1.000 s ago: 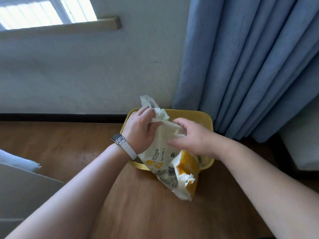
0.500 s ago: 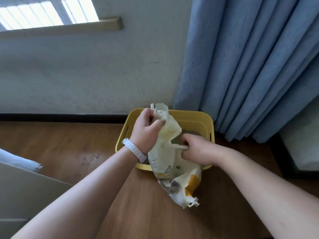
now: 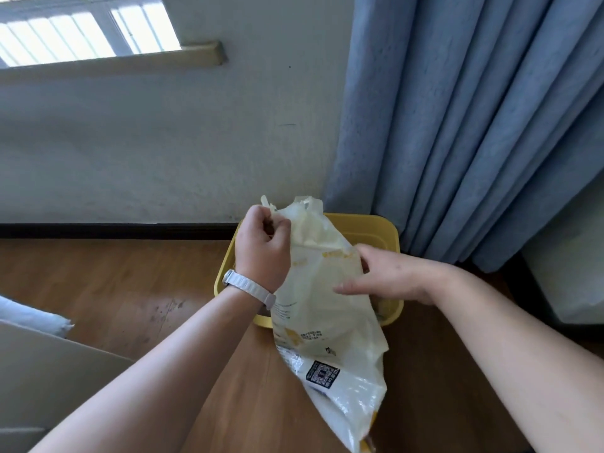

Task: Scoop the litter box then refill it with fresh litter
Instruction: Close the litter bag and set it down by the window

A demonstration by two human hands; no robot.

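Two hands are on the cream-and-yellow litter bag, which hangs over the near rim of the yellow litter box on the wooden floor. The bag hides most of the box's inside, and its bottom is cut off below. A QR code shows; the small print nearby is unreadable. The left hand grips the bag's top in a fist. The right hand lays nearly straight fingers on its side, uncurled since half a second ago.

Pale litter bag hangs over yellow litter box on wooden floor, left hand gripping its top, right hand touching its side.
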